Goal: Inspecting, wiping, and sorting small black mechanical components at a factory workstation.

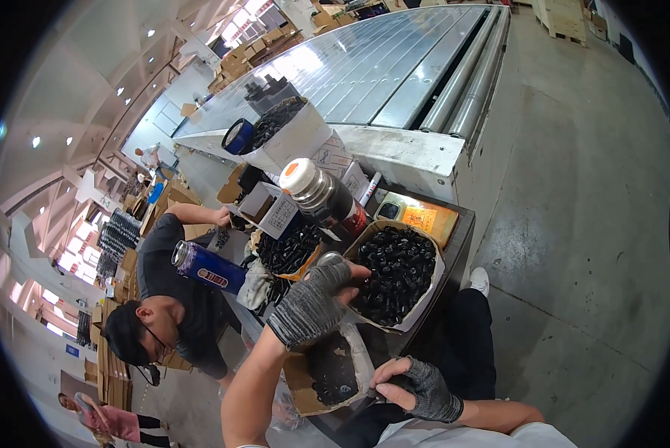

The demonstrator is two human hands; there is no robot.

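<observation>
My left hand [316, 302], in a grey knitted fingerless glove, reaches to the near left edge of a paper-lined box [425, 302]. Small black parts [394, 272] fill that box. Thumb and fingers are a little apart at the parts, with nothing visibly held. My right hand [421, 390], gloved alike, is lower and closer to my body. Its thumb and forefinger are pinched together beside a shallow open carton [299, 384]; what they hold, if anything, is too small to make out. A few black parts lie on the carton's dark bottom.
Behind the boxes stand a white-capped flask [327, 201] and a phone in a yellowish case [424, 216]. A blue can [208, 269] is at left, near a co-worker in a dark cap [129, 332]. A metal-topped conveyor table [335, 75] extends beyond; concrete floor [566, 246] lies right.
</observation>
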